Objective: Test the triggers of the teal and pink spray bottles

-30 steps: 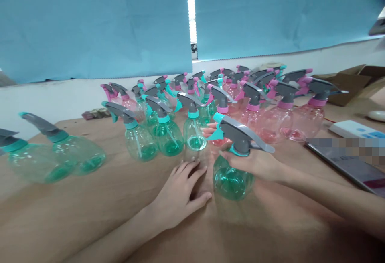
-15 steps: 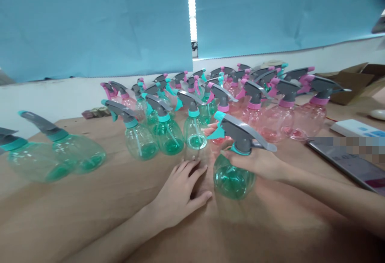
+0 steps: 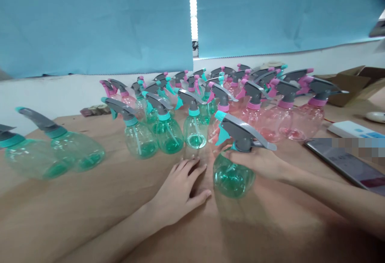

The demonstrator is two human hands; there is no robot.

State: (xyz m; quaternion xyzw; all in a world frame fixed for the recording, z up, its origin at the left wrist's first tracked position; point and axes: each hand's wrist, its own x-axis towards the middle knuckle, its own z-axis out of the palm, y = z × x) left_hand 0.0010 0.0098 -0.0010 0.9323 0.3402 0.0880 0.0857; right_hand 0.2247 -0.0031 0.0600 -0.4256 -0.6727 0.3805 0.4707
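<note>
My right hand (image 3: 255, 160) is wrapped around the neck of a green spray bottle (image 3: 233, 179) with a grey and turquoise trigger head. The bottle stands upright in front of me, its nozzle pointing left. Some of my right fingers are hidden behind it. My left hand (image 3: 180, 191) lies palm down on the wooden table (image 3: 120, 203), fingers spread, holding nothing, just left of that bottle. Beyond my left fingertips stand a clear green spray bottle (image 3: 195, 132) and another green spray bottle (image 3: 170, 136).
Pink spray bottles (image 3: 275, 124) stand close together with green ones across the back. Two green bottles (image 3: 76, 150) are at the far left. On the right lie a phone (image 3: 339, 166), a white power strip (image 3: 349, 128) and a cardboard box (image 3: 345, 84). Blue sheeting (image 3: 96, 22) covers the wall.
My right fingers behind the bottle have shifted slightly lower around its neck. The view has moved a little; my left hand and the held bottle stay almost in place.
</note>
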